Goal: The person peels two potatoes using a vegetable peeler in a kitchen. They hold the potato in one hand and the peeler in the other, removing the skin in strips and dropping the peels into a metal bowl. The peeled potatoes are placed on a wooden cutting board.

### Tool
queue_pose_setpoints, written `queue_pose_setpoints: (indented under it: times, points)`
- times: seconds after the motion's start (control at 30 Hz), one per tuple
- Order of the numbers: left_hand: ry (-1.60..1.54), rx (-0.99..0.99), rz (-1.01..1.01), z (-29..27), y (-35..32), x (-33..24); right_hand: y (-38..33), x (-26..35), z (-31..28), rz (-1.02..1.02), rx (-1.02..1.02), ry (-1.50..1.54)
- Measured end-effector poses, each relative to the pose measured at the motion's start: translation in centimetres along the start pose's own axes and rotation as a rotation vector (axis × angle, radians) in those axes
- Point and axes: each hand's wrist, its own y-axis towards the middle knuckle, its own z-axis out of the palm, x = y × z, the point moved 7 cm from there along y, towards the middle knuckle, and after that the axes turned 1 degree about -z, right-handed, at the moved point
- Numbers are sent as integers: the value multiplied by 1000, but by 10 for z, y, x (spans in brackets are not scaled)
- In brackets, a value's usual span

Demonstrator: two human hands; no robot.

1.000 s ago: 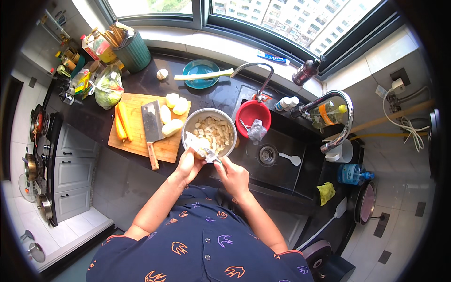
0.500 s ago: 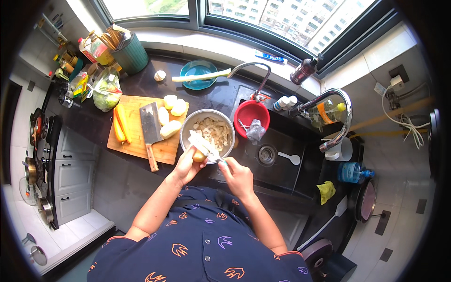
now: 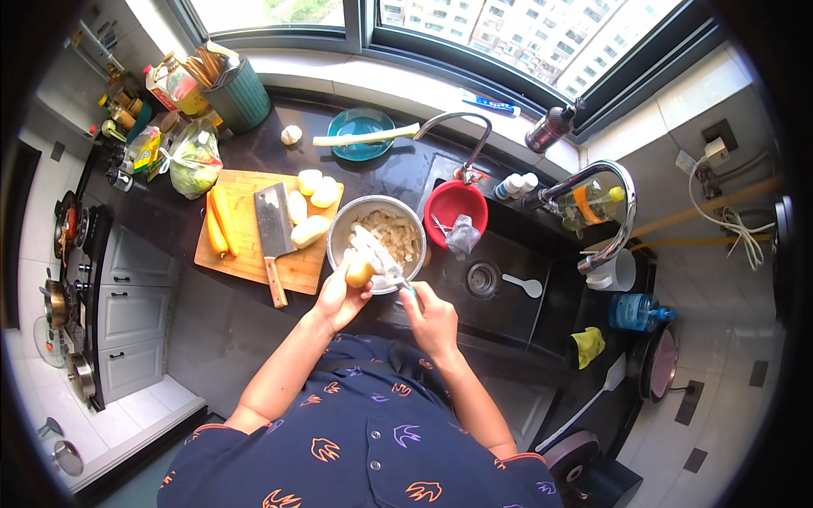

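Observation:
My left hand (image 3: pixel 339 300) grips a partly peeled potato (image 3: pixel 359 273), its brown skin showing on the near side, over the rim of a grey metal pot (image 3: pixel 340 227). Closed around a peeler (image 3: pixel 404 284), my right hand (image 3: pixel 432 322) is at the pot's near right rim. The peeler's head is blurred close to the potato, with pale peel around it. Pale peelings (image 3: pixel 400 239) lie in the pot. Left of it, a wooden cutting board (image 3: pixel 246 268) bears a cleaver (image 3: pixel 273 220), two peeled carrots (image 3: pixel 220 220) and several peeled potatoes (image 3: pixel 311 231).
Right of the pot, a red basin (image 3: pixel 442 216) with a crumpled plastic bag stands by the black sink (image 3: pixel 508 322), under curved taps (image 3: pixel 628 203). Behind are a teal plate (image 3: pixel 356 124) with a leek-like stalk (image 3: pixel 373 135), and garlic (image 3: pixel 290 135). A bagged vegetable (image 3: pixel 195 165) stands far left.
The potato is tilted and shows more of its brown skin. My left hand has shifted slightly, and the peeler has moved slightly beside the potato.

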Motion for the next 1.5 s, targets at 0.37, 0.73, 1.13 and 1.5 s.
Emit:
queue_pose_setpoints:
  times: [0.37, 0.73, 1.13, 1.5]
  points:
    - [-55, -5, 177, 7, 1, -4, -4, 20, 7, -148, -80, -137]
    - [-84, -59, 331, 3, 3, -5, -6, 23, 16, -147, -35, -84]
    - [-94, 8, 278, 9, -8, -11, 18, -30, 24, 78, 50, -251]
    - [-20, -43, 230, 18, -4, -17, 4, 11, 8, -15, 66, 28]
